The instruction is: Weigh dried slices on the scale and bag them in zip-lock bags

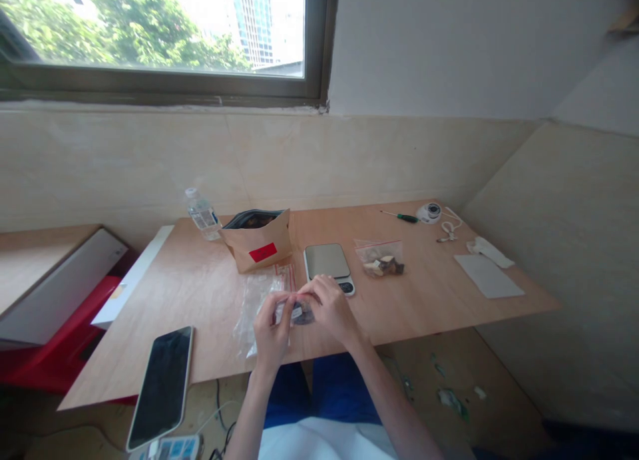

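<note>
Forearms [392, 387] cross the table's edge [424, 331] — both hands [271, 331] [333, 310] pinch a bag [302, 315], open wood [429, 297] rightward.

There are 2 hands [272, 327] [333, 308], 2 filled bags [303, 314] [383, 264], 1 scale [327, 260], 1 pouch [259, 237] and 1 bottle [202, 215].

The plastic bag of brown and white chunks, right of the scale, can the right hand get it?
Probably yes: nothing seems to stand between the right hand and the chunk bag. But that hand seems busy pinching another small bag, so it would likely need freeing first.
</note>
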The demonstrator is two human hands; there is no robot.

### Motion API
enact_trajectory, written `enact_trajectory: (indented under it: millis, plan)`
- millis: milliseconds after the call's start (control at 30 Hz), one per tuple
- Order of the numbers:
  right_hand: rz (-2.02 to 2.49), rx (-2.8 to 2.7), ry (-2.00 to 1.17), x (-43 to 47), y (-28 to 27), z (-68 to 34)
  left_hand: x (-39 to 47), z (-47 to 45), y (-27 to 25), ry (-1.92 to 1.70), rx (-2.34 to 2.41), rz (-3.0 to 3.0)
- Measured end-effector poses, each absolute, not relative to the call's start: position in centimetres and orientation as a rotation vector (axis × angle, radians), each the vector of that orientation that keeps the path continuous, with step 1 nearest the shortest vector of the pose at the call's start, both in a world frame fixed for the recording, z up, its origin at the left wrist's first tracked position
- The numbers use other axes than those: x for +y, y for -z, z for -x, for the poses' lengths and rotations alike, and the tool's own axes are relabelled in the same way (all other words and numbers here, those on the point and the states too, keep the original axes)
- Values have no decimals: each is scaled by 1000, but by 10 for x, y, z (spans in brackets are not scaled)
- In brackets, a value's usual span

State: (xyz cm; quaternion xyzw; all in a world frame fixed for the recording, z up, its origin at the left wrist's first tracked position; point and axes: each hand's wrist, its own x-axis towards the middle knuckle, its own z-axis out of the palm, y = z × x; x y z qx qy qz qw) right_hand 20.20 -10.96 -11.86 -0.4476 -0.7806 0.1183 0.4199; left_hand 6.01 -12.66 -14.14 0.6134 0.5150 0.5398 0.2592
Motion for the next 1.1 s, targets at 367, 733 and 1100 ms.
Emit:
enact_trajectory:
  millis: [367, 733, 1100]
  plan:
    - [1072, -1951, -279, -107, 130, -216, -123, -58, 147, -1397, 1276, -1575]
    - [1175, -1745, -568, -107, 123, -237, -119, -44, 148, -1531, 1373, -1283]
    - [1085, -1162, -974, -113, 135, -230, -117, -48, 155, -1431, 1138, -1001]
